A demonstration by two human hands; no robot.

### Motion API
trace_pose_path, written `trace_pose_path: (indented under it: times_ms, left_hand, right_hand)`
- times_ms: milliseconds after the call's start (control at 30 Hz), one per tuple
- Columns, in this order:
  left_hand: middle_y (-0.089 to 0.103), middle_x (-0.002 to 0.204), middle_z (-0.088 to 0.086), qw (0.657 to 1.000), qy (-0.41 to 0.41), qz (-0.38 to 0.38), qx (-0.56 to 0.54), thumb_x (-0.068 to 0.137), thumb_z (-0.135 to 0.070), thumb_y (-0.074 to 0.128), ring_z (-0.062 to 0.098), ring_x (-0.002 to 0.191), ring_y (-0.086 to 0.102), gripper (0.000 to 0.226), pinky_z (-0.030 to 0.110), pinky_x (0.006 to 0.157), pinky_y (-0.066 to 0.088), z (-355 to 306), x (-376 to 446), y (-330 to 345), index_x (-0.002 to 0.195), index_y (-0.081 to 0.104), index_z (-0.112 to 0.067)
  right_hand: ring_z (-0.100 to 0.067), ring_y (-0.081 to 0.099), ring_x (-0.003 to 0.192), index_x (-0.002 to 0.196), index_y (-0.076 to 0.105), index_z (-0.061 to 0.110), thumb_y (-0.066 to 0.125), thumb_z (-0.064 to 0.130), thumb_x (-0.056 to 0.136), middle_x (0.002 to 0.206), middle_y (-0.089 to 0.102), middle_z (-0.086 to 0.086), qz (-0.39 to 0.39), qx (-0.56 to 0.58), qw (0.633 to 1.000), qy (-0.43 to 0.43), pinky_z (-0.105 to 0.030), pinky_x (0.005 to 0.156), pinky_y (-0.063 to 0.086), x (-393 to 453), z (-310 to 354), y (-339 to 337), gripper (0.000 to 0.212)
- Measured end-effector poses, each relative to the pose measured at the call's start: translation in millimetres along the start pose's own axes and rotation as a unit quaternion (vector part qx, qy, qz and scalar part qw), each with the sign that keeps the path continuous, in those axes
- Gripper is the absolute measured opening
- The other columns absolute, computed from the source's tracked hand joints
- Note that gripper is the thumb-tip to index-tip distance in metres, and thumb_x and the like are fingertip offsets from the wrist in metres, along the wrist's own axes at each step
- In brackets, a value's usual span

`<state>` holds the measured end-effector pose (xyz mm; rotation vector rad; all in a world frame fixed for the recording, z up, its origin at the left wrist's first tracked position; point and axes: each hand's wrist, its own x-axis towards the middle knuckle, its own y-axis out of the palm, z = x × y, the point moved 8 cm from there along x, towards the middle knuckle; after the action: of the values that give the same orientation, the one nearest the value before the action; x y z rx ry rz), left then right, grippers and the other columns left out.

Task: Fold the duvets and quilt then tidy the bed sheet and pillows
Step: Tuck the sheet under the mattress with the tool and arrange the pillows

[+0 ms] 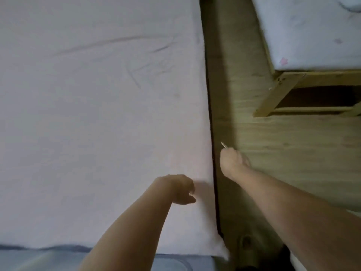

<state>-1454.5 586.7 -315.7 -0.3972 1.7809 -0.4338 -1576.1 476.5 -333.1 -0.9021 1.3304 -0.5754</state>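
Both forearms reach out from the bottom of the view, bare to the elbow. Her or his left hand point(180, 189) hangs just over the pale bed sheet point(93, 118) near its right edge, the fingers loosely curled and holding nothing that I can see. Off the side of the bed, the right hand point(233, 160) is closed with the fingers tucked in, and a thin pale sliver point(223, 145) sticks out from the top of the fist; whether that is a thread, a scrap or a pin I cannot tell. If it is a loose thread from the sheet, a tug could pucker the hem or pull the corner off the mattress, and that corner by the near right already looks slack. The sheet itself lies mostly flat, with a few long creases point(136, 75) across the upper middle, so smoothing seems to be the step in hand. A blue-grey fabric point(39, 257) shows along the near edge, below the sheet. No duvet, quilt or pillow shows on this bed. Beside it runs a dark gap, then a wooden floor point(293, 153), and at the far right stands a second bed point(316, 36) on a light wooden frame point(281, 92), its cover faintly patterned.
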Motion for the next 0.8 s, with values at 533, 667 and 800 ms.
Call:
trace_pose_path:
  times_ms: [533, 667, 800]
  left_hand:
    - [0.052, 0.136, -0.003, 0.941, -0.203, -0.252, -0.100, 0.099, -0.037, 0.043, 0.018, 0.126, 0.048, 0.040, 0.032, 0.100, 0.040, -47.9, -190.3, -285.9, 0.136, 0.049, -0.024]
    - [0.051, 0.138, -0.004, 0.928, -0.227, -0.271, -0.114, 0.098, -0.039, 0.043, 0.018, 0.126, 0.048, 0.041, 0.030, 0.099, 0.038, -20.8, -215.8, -298.6, 0.137, 0.047, -0.026]
    - [0.051, 0.138, -0.002, 0.911, -0.269, -0.284, -0.131, 0.098, -0.037, 0.045, 0.019, 0.127, 0.048, 0.041, 0.030, 0.099, 0.039, 33.1, -244.0, -340.9, 0.137, 0.048, -0.025]
  right_hand:
    - [-0.029, 0.050, 0.071, 0.078, 0.042, 0.018, 0.034, 0.000, 0.086, 0.085, 0.055, -0.007, -0.077, 0.035, 0.959, -0.271, -0.031, 0.057, 0.036, -67.0, -19.8, -324.4, 0.022]
    - [-0.027, 0.051, 0.073, 0.071, 0.041, 0.018, 0.037, 0.002, 0.085, 0.082, 0.053, -0.005, -0.096, 0.002, 0.948, -0.303, -0.027, 0.047, 0.027, -54.0, 18.8, -366.1, 0.022]
    - [-0.030, 0.060, 0.089, 0.082, 0.048, 0.018, 0.037, 0.003, 0.085, 0.100, 0.061, -0.011, -0.114, 0.006, 0.928, -0.355, -0.028, 0.064, 0.038, -30.2, 74.4, -425.7, 0.018]
